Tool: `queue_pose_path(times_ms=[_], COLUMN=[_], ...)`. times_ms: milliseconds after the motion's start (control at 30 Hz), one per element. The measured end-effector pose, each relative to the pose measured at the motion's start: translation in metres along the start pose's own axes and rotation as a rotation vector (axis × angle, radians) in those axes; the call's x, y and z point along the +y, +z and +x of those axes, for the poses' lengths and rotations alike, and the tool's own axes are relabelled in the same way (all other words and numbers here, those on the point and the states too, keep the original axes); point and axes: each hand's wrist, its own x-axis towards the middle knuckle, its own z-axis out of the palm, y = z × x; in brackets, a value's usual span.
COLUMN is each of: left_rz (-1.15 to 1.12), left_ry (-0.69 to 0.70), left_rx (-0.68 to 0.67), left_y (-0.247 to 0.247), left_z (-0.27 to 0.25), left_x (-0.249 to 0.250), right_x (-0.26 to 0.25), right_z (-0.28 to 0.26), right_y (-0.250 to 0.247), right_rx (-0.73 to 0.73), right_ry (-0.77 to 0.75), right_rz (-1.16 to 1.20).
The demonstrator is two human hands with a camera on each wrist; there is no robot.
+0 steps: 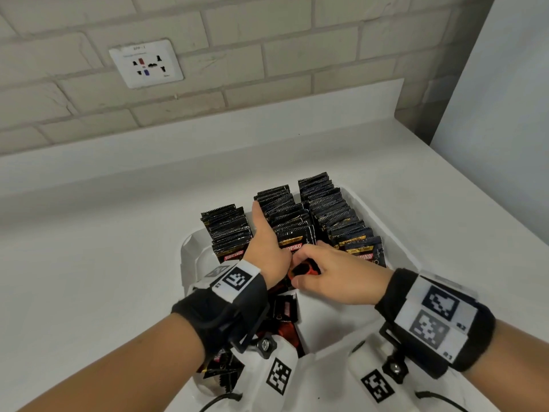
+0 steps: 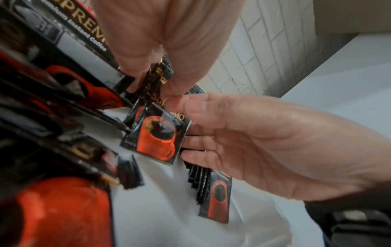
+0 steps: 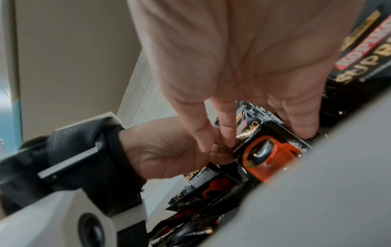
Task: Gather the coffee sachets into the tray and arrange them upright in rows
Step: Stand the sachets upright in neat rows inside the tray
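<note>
A white tray [image 1: 190, 257] on the counter holds three upright rows of black coffee sachets: a left row [image 1: 228, 230], a middle row [image 1: 285, 212] and a right row [image 1: 332, 209]. My right hand [image 1: 326, 272] pinches one sachet with a red cup print [image 1: 304, 267] [image 2: 158, 140] [image 3: 266, 155] at the near end of the middle row. My left hand [image 1: 267, 248] sits between the left and middle rows, one digit stretched along the middle row. In the left wrist view its fingers [image 2: 186, 66] pinch the front sachets [image 2: 160, 75] of that row. Both hands touch.
Loose sachets [image 1: 282, 316] lie in a heap at the tray's near end, below my wrists. The white counter [image 1: 104, 233] runs left and back to a brick wall with a socket plate [image 1: 145, 63]. A pale panel [image 1: 505, 114] stands at the right.
</note>
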Motion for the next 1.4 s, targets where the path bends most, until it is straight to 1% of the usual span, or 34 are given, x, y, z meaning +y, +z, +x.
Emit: queue_pose_path(times_ms=[167, 333, 533, 700, 800, 967, 1100, 1300, 1400], left_rz=[-0.054, -0.076, -0.07, -0.096, -0.104, -0.108, -0.108, -0.114, -0.131], left_ry=[-0.028, -0.019, -0.065, -0.089, -0.106, -0.104, -0.094, -0.099, -0.095], left_rx=[-0.001, -0.005, -0.012, 0.018, 0.013, 0.03, 0.039, 0.01, 0.02], left_y=[-0.001, -0.003, -0.003, -0.002, -0.003, -0.005, -0.005, -0.008, -0.009], left_z=[-0.002, -0.006, -0.004, 0.0, 0.001, 0.001, 0.003, 0.006, 0.009], left_x=[0.001, 0.004, 0.003, 0.0, 0.001, 0.005, 0.005, 0.004, 0.003], right_x=[0.004, 0.009, 0.007, 0.01, 0.011, 0.008, 0.007, 0.008, 0.006], right_z=[0.007, 0.012, 0.022, 0.027, 0.031, 0.037, 0.044, 0.052, 0.046], right_y=[0.0, 0.002, 0.003, 0.004, 0.003, -0.001, -0.003, -0.001, -0.007], right_rx=[0.028, 0.046, 0.041, 0.071, 0.113, 0.09, 0.1, 0.114, 0.099], right_ry=[-0.026, 0.002, 0.009, -0.038, -0.051, -0.022, -0.012, -0.049, -0.07], right_rz=[0.057, 0.092, 0.128, 0.159, 0.196, 0.208, 0.207, 0.201, 0.203])
